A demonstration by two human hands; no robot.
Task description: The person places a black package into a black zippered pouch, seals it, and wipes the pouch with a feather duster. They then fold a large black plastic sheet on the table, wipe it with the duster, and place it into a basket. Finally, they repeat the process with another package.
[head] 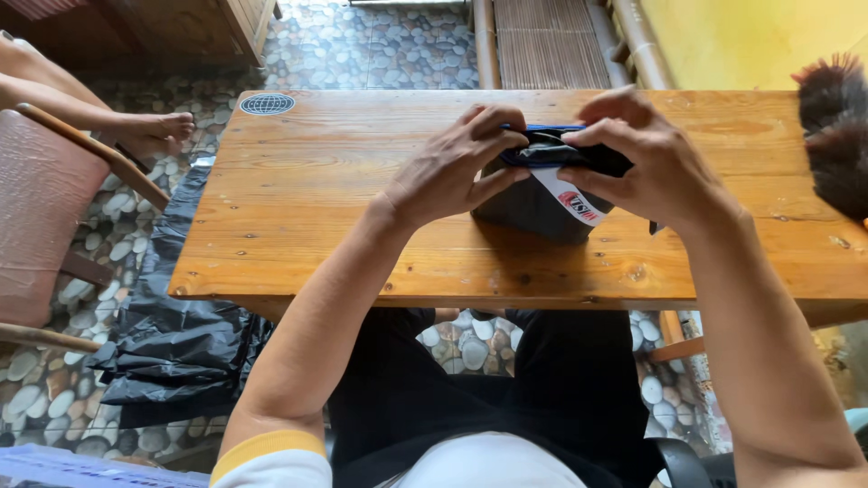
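I have both hands on a small dark grey pouch (pixel 533 206) that stands upright on the wooden worktop (pixel 316 181), a little right of its middle and near my edge. My left hand (pixel 452 167) pinches the black folded top of the pouch from the left; my right hand (pixel 646 158) closes over the same top from the right, fingers (pixel 597 181) curled down on the black fold. So both sets of fingers are clenched on the pouch's mouth, not loose. A thin blue strip (pixel 553 127) shows just behind the fold, and a white label with red print (pixel 571 201) hangs down the pouch's front.

To do this well, I judge the two pinches should stay level and close together, so the fold stays flat and the pouch does not tip; the base should keep resting on the wood while the fingers work.

The worktop is warm orange pine with knots, and a round dark sticker (pixel 268 103) sits at its far left corner. A dark feather duster (pixel 836 136) pokes in at the right edge. Below is a pebble-patterned floor (pixel 380 45); a black plastic bag (pixel 176 343) lies crumpled left of the worktop. At the far left another person's bare foot (pixel 158 131) rests by a brown chair (pixel 41 226).
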